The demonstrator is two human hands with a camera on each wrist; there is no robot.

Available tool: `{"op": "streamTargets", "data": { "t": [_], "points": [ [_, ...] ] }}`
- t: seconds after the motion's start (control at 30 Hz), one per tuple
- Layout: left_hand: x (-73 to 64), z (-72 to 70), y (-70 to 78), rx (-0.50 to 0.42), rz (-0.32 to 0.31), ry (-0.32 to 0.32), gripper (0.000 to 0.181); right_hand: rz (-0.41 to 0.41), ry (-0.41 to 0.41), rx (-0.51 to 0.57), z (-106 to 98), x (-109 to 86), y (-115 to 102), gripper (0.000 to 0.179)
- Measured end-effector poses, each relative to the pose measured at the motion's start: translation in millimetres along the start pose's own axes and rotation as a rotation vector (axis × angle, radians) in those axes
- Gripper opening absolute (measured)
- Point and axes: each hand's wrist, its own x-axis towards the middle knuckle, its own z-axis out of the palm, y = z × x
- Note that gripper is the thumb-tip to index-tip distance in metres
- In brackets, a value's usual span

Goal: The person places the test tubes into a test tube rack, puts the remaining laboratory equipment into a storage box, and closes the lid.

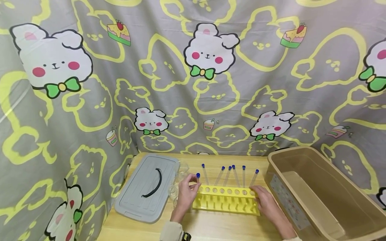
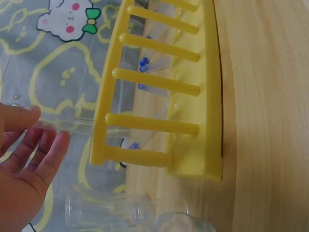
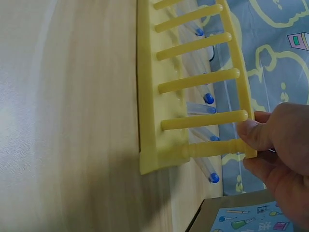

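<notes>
Nearest the head camera, a pale sleeve (image 1: 170, 231) with a dark wristband (image 1: 186, 237) leads to the person's left hand (image 1: 187, 190), whose thumb and fingers pinch a blue-capped tube (image 1: 198, 176) near its top. It is held roughly upright at the left end of the yellow rack (image 1: 226, 209), presumably to line it up with a hole there; whether its lower end is already through cannot be told for certain.

At the other end, the right hand (image 1: 266, 199) grips the rack's upper bar between thumb and fingers, likely to steady it on the tabletop (image 1: 217, 227). Both forearms slant inward from below, one at each end of the rack, and the left fingers reach forward.

Six more capped tubes (image 1: 243, 177) lie behind the rack, caps pointing away, which probably keeps them easy to pick up. Clear glassware (image 2: 140, 210) stands beside the left hand.
</notes>
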Motion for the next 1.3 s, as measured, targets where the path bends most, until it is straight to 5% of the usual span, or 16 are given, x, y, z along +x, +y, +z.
{"op": "streamTargets", "data": {
  "t": [0.7, 1.07, 1.3],
  "points": [
    [-2.4, -1.8, -9.5, 0.181, 0.036, -0.095, 0.033, -0.049, 0.051, 0.019, 3, 5.7, 5, 0.058],
    [-7.0, -3.2, -9.4, 0.179, -0.010, -0.109, 0.032, -0.020, 0.021, 0.028, 3, 5.2, 1, 0.056],
    [-9.7, -3.9, -10.4, 0.178, 0.032, -0.097, 0.034, 0.026, -0.010, 0.056, 2, 4.9, 1, 0.054]
  ]
}}
